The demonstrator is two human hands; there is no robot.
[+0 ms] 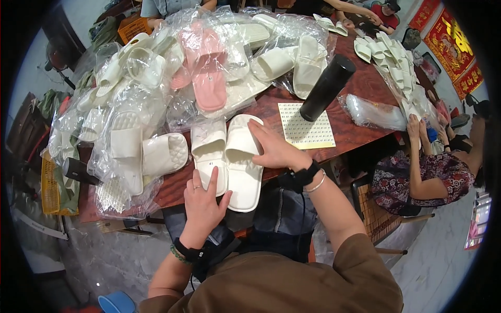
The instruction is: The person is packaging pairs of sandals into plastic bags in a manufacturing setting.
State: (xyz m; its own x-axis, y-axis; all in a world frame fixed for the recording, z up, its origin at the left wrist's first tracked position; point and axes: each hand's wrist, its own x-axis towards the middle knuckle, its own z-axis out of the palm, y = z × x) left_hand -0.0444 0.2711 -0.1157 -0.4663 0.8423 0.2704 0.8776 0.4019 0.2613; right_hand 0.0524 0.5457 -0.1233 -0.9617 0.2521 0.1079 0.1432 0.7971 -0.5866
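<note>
1. a pair of white slippers [244, 185] lies side by side at the bench's near edge, toes pointing away; a small printed mark shows on the left one's insole.
2. the left hand [203, 208] rests at that slipper's heel, fingers spread apart. the right hand [279, 151] lies on the right slipper's outer side, thumb and fingers apart; how hard it presses, i cannot tell.
3. the right heel seems to overhang the edge, so a downward push there could tip that slipper off. a rightward sweep of the right hand might knock the black bottle [329, 86], which stands on a pale label sheet [308, 138].
4. the bench [347, 135] is reddish wood, heaped at left with bagged white slippers [125, 130] and a pink pair [210, 94].
5. around it: a seated person in patterned clothing [394, 180] at right, red-and-gold banners [451, 44], a grey marbled floor [433, 271].
</note>
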